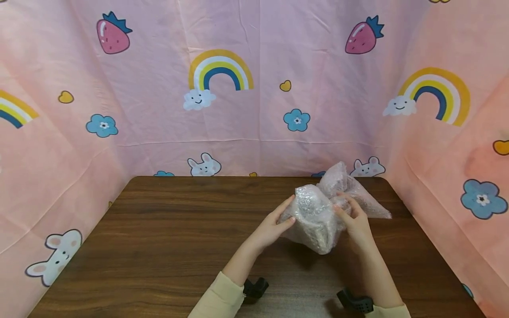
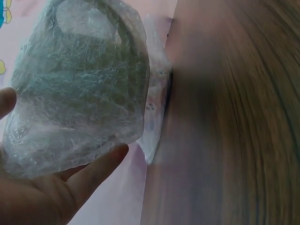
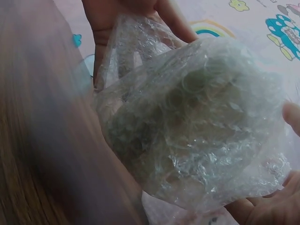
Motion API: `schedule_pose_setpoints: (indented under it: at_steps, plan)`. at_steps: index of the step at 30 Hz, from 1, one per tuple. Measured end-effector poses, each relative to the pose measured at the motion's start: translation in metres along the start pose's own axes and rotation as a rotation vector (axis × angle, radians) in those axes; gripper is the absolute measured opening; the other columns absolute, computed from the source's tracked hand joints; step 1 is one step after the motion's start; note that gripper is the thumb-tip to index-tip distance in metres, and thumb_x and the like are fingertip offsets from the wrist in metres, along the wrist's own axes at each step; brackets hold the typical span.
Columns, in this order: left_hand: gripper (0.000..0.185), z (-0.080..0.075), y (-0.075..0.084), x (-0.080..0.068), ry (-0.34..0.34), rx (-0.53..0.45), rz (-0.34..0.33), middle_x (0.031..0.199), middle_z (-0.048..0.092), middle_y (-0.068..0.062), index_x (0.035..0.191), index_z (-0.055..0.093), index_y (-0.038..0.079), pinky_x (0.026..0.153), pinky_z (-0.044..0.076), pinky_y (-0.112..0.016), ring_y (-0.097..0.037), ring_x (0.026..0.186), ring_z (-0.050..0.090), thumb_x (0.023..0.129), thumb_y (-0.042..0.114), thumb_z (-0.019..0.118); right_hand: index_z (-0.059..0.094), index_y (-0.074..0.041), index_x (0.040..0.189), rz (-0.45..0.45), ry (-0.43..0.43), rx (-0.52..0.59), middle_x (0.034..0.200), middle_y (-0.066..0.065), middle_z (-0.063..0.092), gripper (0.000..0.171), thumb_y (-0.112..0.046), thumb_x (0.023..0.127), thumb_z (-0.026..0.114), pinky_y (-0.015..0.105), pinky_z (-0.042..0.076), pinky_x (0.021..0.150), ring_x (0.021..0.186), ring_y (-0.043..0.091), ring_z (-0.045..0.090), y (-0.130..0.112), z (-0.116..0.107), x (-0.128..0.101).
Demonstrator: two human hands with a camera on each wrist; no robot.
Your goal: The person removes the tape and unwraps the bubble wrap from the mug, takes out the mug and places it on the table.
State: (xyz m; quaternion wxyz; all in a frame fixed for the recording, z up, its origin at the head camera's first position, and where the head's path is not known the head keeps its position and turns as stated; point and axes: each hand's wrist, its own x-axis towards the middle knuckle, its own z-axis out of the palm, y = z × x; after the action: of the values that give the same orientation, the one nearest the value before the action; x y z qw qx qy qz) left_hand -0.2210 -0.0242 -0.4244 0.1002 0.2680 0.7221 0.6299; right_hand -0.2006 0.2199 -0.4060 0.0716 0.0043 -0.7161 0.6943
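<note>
A bubble-wrapped bundle (image 1: 314, 221) is held up over the right part of the table, tilted toward me. Through the clear wrap in the left wrist view, a pale greenish thing (image 2: 79, 84) shows; its kind is blurred by the bubbles. My left hand (image 1: 272, 227) holds the left side, thumb below and fingers reaching behind. On the right, my right hand (image 1: 359, 225) grips gathered bubble wrap (image 3: 136, 47) at the bundle's side, its fingertips partly hidden by the plastic.
Behind the bundle, more bubble wrap (image 1: 366, 198) lies near the table's back right corner. The dark wood table (image 1: 159, 243) stretches widely to the left. A patterned pink cloth (image 1: 159, 88) hangs around the back and sides. Black wrist devices (image 1: 355, 301) sit under the forearms.
</note>
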Motion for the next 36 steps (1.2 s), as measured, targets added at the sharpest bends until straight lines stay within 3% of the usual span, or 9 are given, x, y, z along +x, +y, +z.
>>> schedule_pose_setpoints:
  at_steps: [5, 11, 16, 22, 29, 36]
  plan:
    - [0.059, -0.010, 0.019, -0.012, 0.011, 0.008, -0.016, 0.156, 0.022, -0.009, 0.152, 0.027, 0.012, 0.110, 0.017, -0.053, -0.030, 0.142, 0.016, 0.099, 0.013, 0.052, 0.038, -0.002, 0.142, 0.016, -0.026, 0.014, 0.133, 0.009, 0.039, 0.051, -0.018, 0.097, 0.057, 0.022, 0.045, 0.080, 0.103, 0.014, 0.047, 0.000, 0.010, 0.001]
    - [0.059, -0.021, 0.004, -0.015, 0.040, 0.022, -0.010, 0.156, 0.022, -0.005, 0.152, 0.028, 0.017, 0.110, 0.018, -0.053, -0.028, 0.142, 0.016, 0.099, 0.016, 0.053, 0.038, -0.005, 0.143, 0.044, -0.048, 0.058, 0.129, 0.010, 0.041, 0.049, -0.016, 0.098, 0.055, 0.025, 0.047, 0.078, 0.100, 0.013, 0.050, 0.001, 0.023, 0.004]
    - [0.059, -0.031, 0.022, -0.025, 0.029, 0.034, -0.041, 0.156, 0.020, -0.010, 0.152, 0.026, 0.010, 0.110, 0.019, -0.052, -0.030, 0.142, 0.015, 0.100, 0.014, 0.052, 0.036, -0.003, 0.144, 0.056, -0.068, 0.118, 0.129, 0.013, 0.042, 0.052, -0.012, 0.096, 0.055, 0.028, 0.050, 0.075, 0.098, 0.014, 0.053, 0.003, 0.034, 0.007]
    - [0.059, -0.041, 0.017, -0.031, 0.030, 0.008, -0.055, 0.157, 0.018, -0.010, 0.152, 0.024, 0.010, 0.110, 0.017, -0.051, -0.030, 0.142, 0.013, 0.100, 0.012, 0.051, 0.040, -0.006, 0.141, 0.038, -0.087, 0.163, 0.124, 0.013, 0.047, 0.049, -0.009, 0.095, 0.057, 0.030, 0.051, 0.070, 0.092, 0.014, 0.057, 0.010, 0.045, 0.010]
    - [0.059, -0.053, 0.010, -0.035, 0.043, 0.010, -0.092, 0.157, 0.018, -0.007, 0.153, 0.026, 0.013, 0.110, 0.016, -0.054, -0.029, 0.143, 0.011, 0.100, 0.016, 0.052, 0.038, -0.005, 0.143, 0.028, -0.119, 0.207, 0.134, 0.013, 0.042, 0.051, -0.007, 0.095, 0.055, 0.028, 0.049, 0.072, 0.096, 0.013, 0.054, 0.018, 0.057, 0.013]
    - [0.058, -0.060, 0.007, -0.033, 0.041, 0.004, -0.089, 0.157, 0.020, -0.008, 0.152, 0.026, 0.011, 0.111, 0.015, -0.051, -0.027, 0.143, 0.013, 0.100, 0.014, 0.051, 0.039, -0.008, 0.143, 0.031, -0.132, 0.228, 0.133, 0.011, 0.043, 0.051, -0.008, 0.095, 0.054, 0.030, 0.050, 0.072, 0.098, 0.015, 0.054, 0.024, 0.063, 0.016]
